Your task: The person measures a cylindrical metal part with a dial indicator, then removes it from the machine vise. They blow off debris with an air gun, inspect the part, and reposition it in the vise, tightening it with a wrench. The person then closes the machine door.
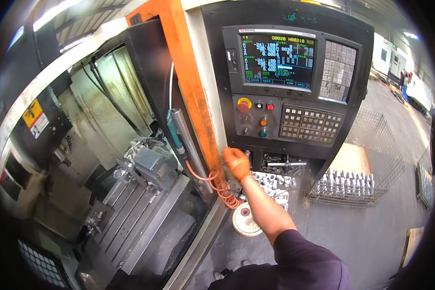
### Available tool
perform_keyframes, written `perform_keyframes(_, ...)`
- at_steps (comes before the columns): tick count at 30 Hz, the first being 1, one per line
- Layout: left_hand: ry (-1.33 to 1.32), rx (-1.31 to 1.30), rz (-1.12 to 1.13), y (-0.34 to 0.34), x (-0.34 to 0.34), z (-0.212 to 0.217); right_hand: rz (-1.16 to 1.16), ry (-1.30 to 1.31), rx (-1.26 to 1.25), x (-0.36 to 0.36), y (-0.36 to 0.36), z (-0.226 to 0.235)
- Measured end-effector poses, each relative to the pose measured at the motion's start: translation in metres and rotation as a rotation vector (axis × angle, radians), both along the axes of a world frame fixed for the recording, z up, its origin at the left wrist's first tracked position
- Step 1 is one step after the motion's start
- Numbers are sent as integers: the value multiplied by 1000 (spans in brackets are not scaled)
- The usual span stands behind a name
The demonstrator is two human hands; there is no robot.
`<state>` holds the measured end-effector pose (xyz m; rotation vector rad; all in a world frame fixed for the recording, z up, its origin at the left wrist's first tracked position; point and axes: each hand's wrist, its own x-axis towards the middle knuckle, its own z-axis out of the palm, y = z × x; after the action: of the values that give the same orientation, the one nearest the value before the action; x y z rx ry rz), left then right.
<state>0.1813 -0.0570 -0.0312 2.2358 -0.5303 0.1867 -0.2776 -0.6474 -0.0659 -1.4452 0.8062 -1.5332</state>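
My right hand (237, 163), in an orange glove, reaches forward to the lower left corner of the control panel (233, 116). Its fingers look curled closed, and whatever may be in them is hidden. Just right of it, a small shelf (282, 164) under the panel holds metal tools. To its left stands the machine's orange door post (198, 82). A teal air gun (175, 133) hangs beside the post, and its coiled orange hose (225, 195) droops below the hand. My left hand is out of view.
Left, the open machine holds a slotted table (130, 217) with a grey fixture block (154, 166). Below my forearm are a round whitish lid (246, 221) and a pile of metal parts (275, 182). A wire cage (377, 145) with rows of metal parts (345, 183) stands right.
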Motion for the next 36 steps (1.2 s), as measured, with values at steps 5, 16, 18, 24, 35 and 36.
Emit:
perform_keyframes(5, -112, -57, 167, 109, 1, 52, 148, 369, -26, 88, 49, 58)
perform_keyframes(16, 27, -431, 283, 317, -39, 40, 305, 187, 151, 132, -87, -29)
perform_keyframes(18, 75, -740, 254, 297, -32, 24, 285, 120, 115, 136, -109, -36)
perform_keyframes(24, 92, -876, 188, 274, -59, 23, 526, 20, 135, 157, -59, -57)
perform_keyframes(35, 235, -767, -242, 144, -83, 19, 682, 151, 67, 207, 238, 15)
perform_keyframes(36, 294, -747, -299, 128, -84, 19, 652, 219, 34, 209, 253, 17)
